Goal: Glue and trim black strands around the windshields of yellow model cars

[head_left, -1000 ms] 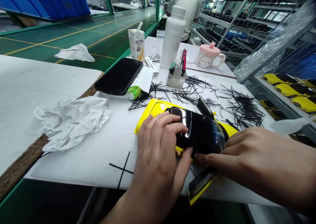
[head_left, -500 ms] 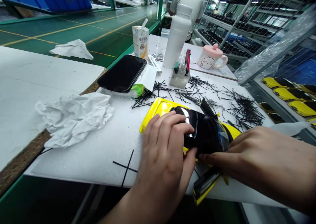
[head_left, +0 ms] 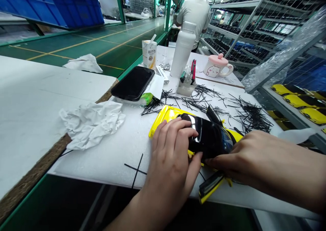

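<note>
Left hand [head_left: 170,156] and right hand [head_left: 251,159] clamp the toy car [head_left: 211,141]. At twelve o'clock, a clear tub [head_left: 183,89] holds red-handled tools [head_left: 193,69], lidded mug [head_left: 215,68] beyond.

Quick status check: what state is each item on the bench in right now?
yellow toy car: on its wheels, both doors swung open.
left hand: clasped over the car's black roof.
right hand: open, fingertips on the car's near side.
phone: face up, screen dark.
drink carton: upright, straw in.
white bottle: upright, capped.
mug: pink lid on.
tissue: crumpled.
black rods: scattered loose.
</note>
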The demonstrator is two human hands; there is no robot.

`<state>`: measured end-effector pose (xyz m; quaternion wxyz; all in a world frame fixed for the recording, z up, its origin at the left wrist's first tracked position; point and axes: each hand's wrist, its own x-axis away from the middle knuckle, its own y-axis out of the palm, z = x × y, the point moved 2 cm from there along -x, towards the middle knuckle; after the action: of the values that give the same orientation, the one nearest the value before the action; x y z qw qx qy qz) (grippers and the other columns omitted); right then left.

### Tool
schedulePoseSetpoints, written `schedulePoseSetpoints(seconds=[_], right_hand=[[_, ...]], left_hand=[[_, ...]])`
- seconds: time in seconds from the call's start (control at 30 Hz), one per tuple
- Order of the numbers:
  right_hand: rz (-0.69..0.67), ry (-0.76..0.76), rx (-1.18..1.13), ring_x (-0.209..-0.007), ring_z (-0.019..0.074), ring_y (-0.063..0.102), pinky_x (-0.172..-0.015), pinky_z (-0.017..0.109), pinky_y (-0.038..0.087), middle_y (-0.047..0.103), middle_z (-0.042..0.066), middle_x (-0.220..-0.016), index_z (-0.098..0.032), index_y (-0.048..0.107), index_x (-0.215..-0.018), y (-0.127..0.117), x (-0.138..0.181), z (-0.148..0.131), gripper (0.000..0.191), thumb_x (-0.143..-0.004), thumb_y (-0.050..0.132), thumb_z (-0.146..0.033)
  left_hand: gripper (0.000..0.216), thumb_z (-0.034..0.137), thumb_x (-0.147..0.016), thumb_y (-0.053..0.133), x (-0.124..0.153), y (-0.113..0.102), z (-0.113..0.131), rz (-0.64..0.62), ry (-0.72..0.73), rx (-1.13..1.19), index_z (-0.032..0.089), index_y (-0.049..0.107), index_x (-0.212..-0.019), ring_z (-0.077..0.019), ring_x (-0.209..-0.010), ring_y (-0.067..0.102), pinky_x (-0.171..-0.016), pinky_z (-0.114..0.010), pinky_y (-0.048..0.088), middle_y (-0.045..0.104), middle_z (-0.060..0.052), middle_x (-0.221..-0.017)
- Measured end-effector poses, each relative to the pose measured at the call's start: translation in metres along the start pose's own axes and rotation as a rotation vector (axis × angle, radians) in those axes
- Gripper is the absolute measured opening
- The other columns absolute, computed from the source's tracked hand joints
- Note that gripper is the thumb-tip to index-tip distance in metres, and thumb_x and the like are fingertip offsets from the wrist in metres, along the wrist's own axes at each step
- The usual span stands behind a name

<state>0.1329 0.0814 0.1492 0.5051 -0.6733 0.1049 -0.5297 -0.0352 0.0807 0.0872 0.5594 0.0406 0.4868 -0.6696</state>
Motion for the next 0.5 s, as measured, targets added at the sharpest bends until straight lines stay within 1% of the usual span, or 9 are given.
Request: schedulePoseSetpoints(seconds=[0.1, 0.13, 0.17, 0.23, 0.27, 0.33, 0.37, 0.43, 0.5], right_hand=[[0.277, -0.121, -0.115, -0.046, 0.0139, 0.055, -0.044, 0.029, 0.015, 0.071, -0.001, -0.059, -0.029, 0.081, -0.092, 0.002, 0.003, 0.006, 0.026, -0.089, 0.063, -0.011], [0.338, -0.164, -0.188, -0.048, 0.0128, 0.055, -0.044, 0.027, 0.018, 0.072, -0.002, -0.06, -0.029, 0.082, -0.094, 0.003, 0.005, 0.009, 0.026, -0.09, 0.062, -0.012], [0.361, -0.202, -0.278, -0.051, 0.0118, 0.058, -0.046, 0.025, 0.024, 0.074, -0.002, -0.065, -0.03, 0.082, -0.097, 0.002, 0.007, 0.012, 0.028, -0.091, 0.061, -0.013], [0.318, -0.236, -0.474, -0.064, 0.011, 0.067, -0.054, 0.02, 0.036, 0.079, -0.002, -0.079, -0.028, 0.082, -0.103, 0.0, 0.012, 0.017, 0.031, -0.092, 0.057, -0.012], [0.266, -0.228, -0.578, -0.066, 0.0111, 0.068, -0.057, 0.019, 0.04, 0.08, -0.001, -0.082, -0.027, 0.082, -0.104, -0.002, 0.014, 0.019, 0.032, -0.092, 0.056, -0.013], [0.137, -0.162, -0.796, -0.058, 0.0109, 0.063, -0.054, 0.018, 0.043, 0.075, 0.001, -0.074, -0.022, 0.083, -0.104, -0.004, 0.017, 0.024, 0.031, -0.091, 0.055, -0.019], [0.067, -0.128, -0.904, -0.051, 0.0099, 0.057, -0.048, 0.017, 0.041, 0.069, 0.001, -0.065, -0.019, 0.083, -0.105, -0.003, 0.018, 0.026, 0.031, -0.092, 0.055, -0.023], [-0.049, -0.1, -1.103, -0.039, 0.0071, 0.044, -0.038, 0.015, 0.03, 0.055, -0.003, -0.051, -0.015, 0.081, -0.109, 0.001, 0.018, 0.032, 0.033, -0.092, 0.057, -0.03], [-0.074, -0.13, -1.251, -0.036, 0.0056, 0.04, -0.035, 0.013, 0.023, 0.047, -0.006, -0.045, -0.014, 0.08, -0.111, 0.007, 0.017, 0.038, 0.033, -0.093, 0.062, -0.034]], left_hand=[[0.019, 0.012, -0.097, 0.058, 0.001, -0.004, -0.001, -0.005, 0.007, 0.026, 0.017, 0.054, -0.115, -0.0206, -0.133, 0.047, -0.12, -0.035, 0.027, 0.059, -0.009, -0.13], [0.02, 0.011, -0.097, 0.058, 0.001, -0.006, -0.001, -0.016, 0.019, 0.041, 0.018, 0.054, -0.116, -0.0208, -0.135, 0.045, -0.121, -0.035, 0.027, 0.059, -0.008, -0.132], [0.022, 0.01, -0.097, 0.058, 0.0, -0.009, -0.002, -0.034, 0.038, 0.057, 0.019, 0.054, -0.117, -0.0207, -0.137, 0.042, -0.121, -0.035, 0.026, 0.06, -0.007, -0.133], [0.029, 0.005, -0.096, 0.055, -0.003, -0.014, -0.003, -0.092, 0.096, 0.098, 0.021, 0.056, -0.119, -0.0194, -0.139, 0.039, -0.123, -0.033, 0.025, 0.064, -0.002, -0.13], [0.031, 0.003, -0.095, 0.054, -0.006, -0.017, -0.003, -0.132, 0.123, 0.122, 0.022, 0.057, -0.119, -0.0182, -0.138, 0.04, -0.123, -0.031, 0.025, 0.067, 0.001, -0.126], [0.031, 0.002, -0.095, 0.054, -0.013, -0.02, -0.002, -0.228, 0.152, 0.186, 0.023, 0.061, -0.117, -0.0153, -0.133, 0.046, -0.12, -0.025, 0.029, 0.071, 0.003, -0.117], [0.029, 0.003, -0.095, 0.056, -0.017, -0.021, -0.002, -0.269, 0.15, 0.222, 0.023, 0.063, -0.114, -0.0142, -0.131, 0.049, -0.117, -0.023, 0.031, 0.072, 0.003, -0.114], [0.022, 0.005, -0.094, 0.061, -0.025, -0.022, 0.0, -0.336, 0.129, 0.297, 0.022, 0.066, -0.107, -0.0131, -0.123, 0.056, -0.111, -0.02, 0.037, 0.071, 0.002, -0.11], [0.016, 0.007, -0.092, 0.064, -0.031, -0.022, 0.002, -0.378, 0.1, 0.365, 0.021, 0.067, -0.1, -0.0131, -0.115, 0.06, -0.104, -0.02, 0.042, 0.069, 0.001, -0.107]])
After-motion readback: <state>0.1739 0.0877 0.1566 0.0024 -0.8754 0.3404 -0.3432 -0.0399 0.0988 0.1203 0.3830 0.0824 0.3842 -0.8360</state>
